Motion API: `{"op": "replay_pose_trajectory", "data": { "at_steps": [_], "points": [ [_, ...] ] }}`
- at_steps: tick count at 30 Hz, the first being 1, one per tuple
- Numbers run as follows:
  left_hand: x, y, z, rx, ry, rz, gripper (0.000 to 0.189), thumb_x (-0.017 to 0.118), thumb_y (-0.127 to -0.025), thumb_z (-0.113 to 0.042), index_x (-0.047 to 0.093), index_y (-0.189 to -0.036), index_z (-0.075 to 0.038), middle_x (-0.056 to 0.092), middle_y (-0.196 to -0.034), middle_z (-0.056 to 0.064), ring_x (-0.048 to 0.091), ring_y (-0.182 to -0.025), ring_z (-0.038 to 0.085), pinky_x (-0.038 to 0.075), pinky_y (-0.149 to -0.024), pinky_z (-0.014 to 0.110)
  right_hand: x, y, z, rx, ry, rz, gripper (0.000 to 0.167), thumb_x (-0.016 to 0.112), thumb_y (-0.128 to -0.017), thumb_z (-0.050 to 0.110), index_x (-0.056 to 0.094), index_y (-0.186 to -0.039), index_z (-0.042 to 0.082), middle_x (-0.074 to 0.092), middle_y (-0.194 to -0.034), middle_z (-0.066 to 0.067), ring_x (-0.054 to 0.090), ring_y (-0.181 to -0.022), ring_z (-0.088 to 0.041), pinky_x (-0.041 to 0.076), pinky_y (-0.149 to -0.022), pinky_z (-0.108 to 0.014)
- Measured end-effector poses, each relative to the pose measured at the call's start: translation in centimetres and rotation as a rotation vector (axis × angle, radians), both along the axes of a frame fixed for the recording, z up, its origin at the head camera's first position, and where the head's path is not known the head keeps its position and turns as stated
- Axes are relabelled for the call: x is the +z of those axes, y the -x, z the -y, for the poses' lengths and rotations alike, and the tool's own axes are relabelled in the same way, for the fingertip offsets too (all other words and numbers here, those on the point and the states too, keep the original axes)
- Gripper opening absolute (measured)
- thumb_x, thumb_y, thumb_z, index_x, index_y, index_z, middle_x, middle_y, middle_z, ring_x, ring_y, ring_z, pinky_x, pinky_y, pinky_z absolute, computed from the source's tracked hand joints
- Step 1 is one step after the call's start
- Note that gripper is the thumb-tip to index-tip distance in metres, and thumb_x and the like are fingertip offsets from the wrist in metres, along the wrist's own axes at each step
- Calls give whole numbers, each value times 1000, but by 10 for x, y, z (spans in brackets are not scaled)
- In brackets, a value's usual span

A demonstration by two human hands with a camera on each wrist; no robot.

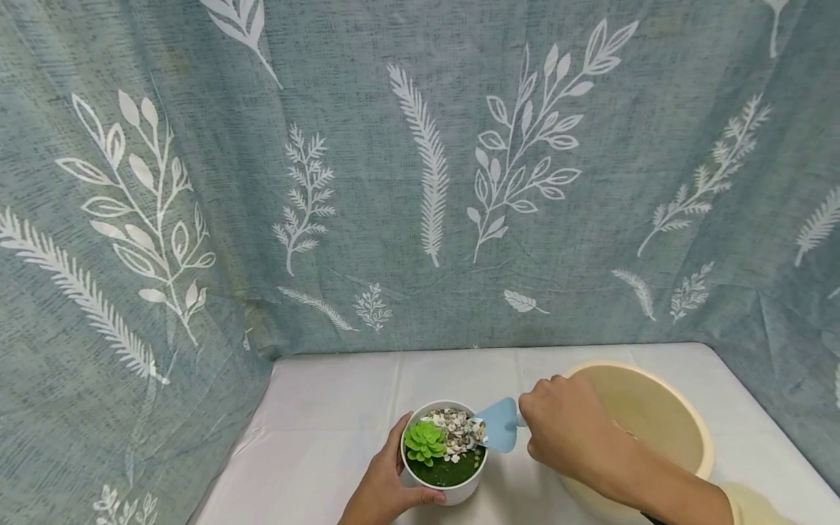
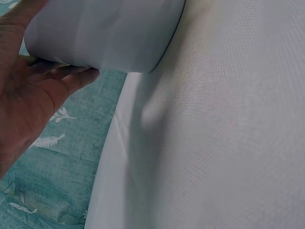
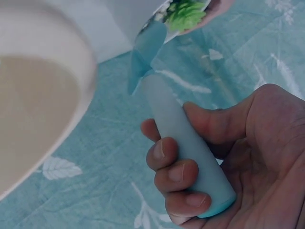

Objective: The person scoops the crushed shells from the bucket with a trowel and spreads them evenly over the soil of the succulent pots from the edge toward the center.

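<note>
My left hand [image 1: 387, 477] grips a white flowerpot [image 1: 462, 497] by its side, thumb at the front and fingers at the back. Inside the pot are a bright green succulent [image 1: 425, 441], green moss-like cover [image 1: 442, 475] and small white and tan stones [image 1: 451, 423]. My right hand [image 1: 567, 430] holds a blue hand trowel [image 1: 502, 425], its tip over the pot's right rim with a few stones on it. In the right wrist view, fingers and thumb wrap round the trowel's thick handle [image 3: 183, 148]. The left wrist view shows the pot's smooth wall [image 2: 105, 36].
A cream basin [image 1: 704, 437] stands right of the pot, partly hidden under my right forearm; a few small bits show inside. The white tablecloth [image 1: 321, 415] covers the table. Green-blue curtain [image 1: 367, 182] with white leaf prints hangs behind and along both sides.
</note>
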State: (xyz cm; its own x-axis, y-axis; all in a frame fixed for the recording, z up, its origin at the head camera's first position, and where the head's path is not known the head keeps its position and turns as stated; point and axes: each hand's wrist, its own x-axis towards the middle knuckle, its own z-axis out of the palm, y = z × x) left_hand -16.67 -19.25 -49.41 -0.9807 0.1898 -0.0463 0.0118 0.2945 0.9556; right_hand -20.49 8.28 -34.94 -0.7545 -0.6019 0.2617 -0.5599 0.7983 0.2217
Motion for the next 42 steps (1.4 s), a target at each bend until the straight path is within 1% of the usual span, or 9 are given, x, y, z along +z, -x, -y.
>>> {"op": "replay_pose_trajectory", "data": {
  "at_steps": [10,17,20,22,27,32,36,39,42],
  "points": [
    [-2,0,-1,7,12,-25,123,95,-75,-25,14,-164,-1,32,-167,26,36,-153,48,42,-117,53,4,-10,-1,12,-16,26,17,76,-61,11,60,-59,16,62,-59,-1,55,-51,-17,43,-45,-36],
    [-4,-1,-1,4,-17,-25,123,95,-75,-22,14,-165,-2,31,-167,27,37,-153,49,43,-116,47,5,-22,-9,29,-11,2,21,78,-58,14,57,-57,18,59,-56,0,53,-51,-18,40,-46,-36],
    [-5,-1,0,6,-15,-15,123,95,-75,-23,14,-165,-1,30,-168,28,36,-153,50,43,-116,48,5,-27,-19,28,21,35,24,78,-59,13,55,-54,20,57,-55,2,50,-51,-17,38,-47,-36],
    [-6,-1,0,6,-9,-7,124,95,-75,-25,13,-165,-2,29,-168,27,35,-153,50,43,-116,48,4,-30,-28,17,60,76,27,79,-64,14,55,-55,22,54,-56,4,47,-51,-16,37,-48,-36],
    [-7,-1,0,18,-18,7,125,95,-76,-25,11,-166,-3,27,-168,29,35,-153,50,43,-116,47,2,-36,-60,-22,176,180,29,82,-84,23,61,-65,25,47,-59,13,40,-53,-7,33,-50,-29],
    [-8,-2,-5,45,-20,35,127,94,-76,-24,8,-167,-4,22,-170,31,31,-154,51,40,-118,47,-1,-48,-98,-119,255,141,24,84,-85,28,64,-74,33,38,-62,20,27,-56,1,27,-52,-23],
    [-8,-3,-9,64,-29,60,129,94,-77,-23,5,-167,-6,15,-171,31,24,-157,50,34,-120,49,-1,-53,-119,-193,301,103,25,84,-86,28,61,-77,36,36,-66,20,27,-58,2,27,-54,-23],
    [-9,-6,-10,86,-37,69,130,93,-78,-25,1,-168,-8,8,-173,30,18,-158,50,31,-121,52,0,-54,-132,-242,312,114,17,83,-87,29,67,-84,35,44,-70,23,33,-62,3,33,-56,-24],
    [-8,-12,-10,135,1,16,129,93,-79,-28,1,-168,-11,6,-174,28,14,-158,53,28,-121,55,-1,-54,-145,-286,312,149,9,81,-89,30,74,-95,29,54,-76,23,39,-65,3,39,-60,-27]
  ]
}}
